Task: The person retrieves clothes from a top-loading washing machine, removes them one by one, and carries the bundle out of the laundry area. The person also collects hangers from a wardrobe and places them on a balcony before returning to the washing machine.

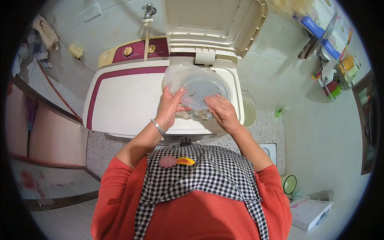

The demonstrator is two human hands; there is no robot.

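A translucent plastic disc with slots (pixel 199 85), likely a spin-tub inner cover, is tilted over the round opening of a twin-tub washing machine (pixel 129 99). My left hand (pixel 171 106) grips its lower left edge, the thumb on top and one finger stretched beneath. At the lower right edge, my right hand (pixel 222 112) holds the disc with bent fingers. Below the disc, part of the perforated spin tub (pixel 199 114) shows; the disc hides the rest. The raised spin-tub lid (pixel 207 24) leans back behind it.
A tap (pixel 148 12) with a pipe stands above the control panel (pixel 139 49). A bucket (pixel 249 112) sits right of the machine. Wall racks with bottles (pixel 345 75) are at the right, and a white box (pixel 310 213) lies at the lower right. A reddish hose (pixel 58 90) runs along the left.
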